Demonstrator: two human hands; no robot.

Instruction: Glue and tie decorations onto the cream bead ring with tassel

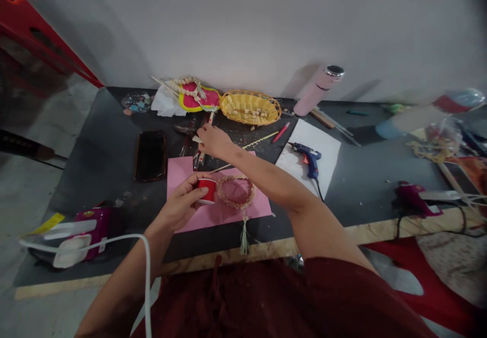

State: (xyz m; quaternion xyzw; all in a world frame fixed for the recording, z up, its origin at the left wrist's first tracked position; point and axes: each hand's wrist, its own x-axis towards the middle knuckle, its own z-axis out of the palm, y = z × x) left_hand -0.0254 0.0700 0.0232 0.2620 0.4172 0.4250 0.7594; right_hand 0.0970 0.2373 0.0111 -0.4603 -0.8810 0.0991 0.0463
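Observation:
Between the thumb and fingers of my left hand [186, 198] is a red spool [206, 191] with white ends, over the pink sheet [228, 216]. A beaded ring [236, 206] with a pale green tassel [244, 237] lies on the sheet just right of the spool. My right hand [211, 140] reaches across, its fingers closed round a small pale object [197, 139] that I cannot make out. Beside that hand, dark-jawed pliers [185, 130] and thin clear packets [201, 156] lie on the dark table.
A yellow basket [250, 107] with small beads stands at the back, near a pink bottle [318, 90]. A blue glue gun [310, 161] rests on white paper [330, 158]. At the left are a phone [151, 156] and a purple power strip [91, 229]. A white cable [147, 272] crosses my left arm.

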